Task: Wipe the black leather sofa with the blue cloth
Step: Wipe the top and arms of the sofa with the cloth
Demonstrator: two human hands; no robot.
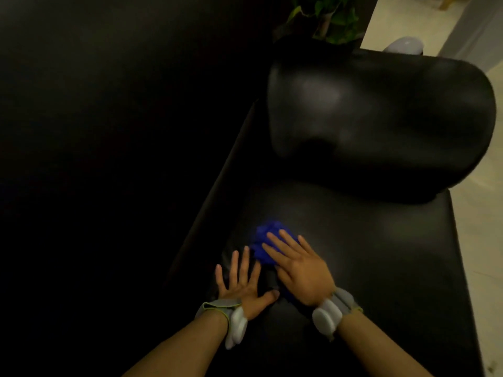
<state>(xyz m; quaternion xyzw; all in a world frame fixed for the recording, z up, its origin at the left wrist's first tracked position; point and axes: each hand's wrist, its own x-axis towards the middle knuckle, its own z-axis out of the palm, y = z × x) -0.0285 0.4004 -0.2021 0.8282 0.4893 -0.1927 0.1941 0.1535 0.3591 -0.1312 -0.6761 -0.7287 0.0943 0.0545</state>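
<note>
The black leather sofa (381,240) fills the lower right of the head view, its seat running from me toward a rounded armrest. A crumpled blue cloth (265,235) lies on the seat near the back cushion. My right hand (299,270) presses flat on the cloth with straight, spread fingers, covering its near part. Just left of it, my left hand (241,284) rests flat on the bare leather, fingers spread, holding nothing. Both wrists wear grey bands.
The sofa's padded armrest (381,118) bulges at the far end of the seat. Its dark backrest (109,159) takes up the whole left side. A green leafy plant (332,20) stands behind the armrest. Pale floor (484,240) runs along the right edge.
</note>
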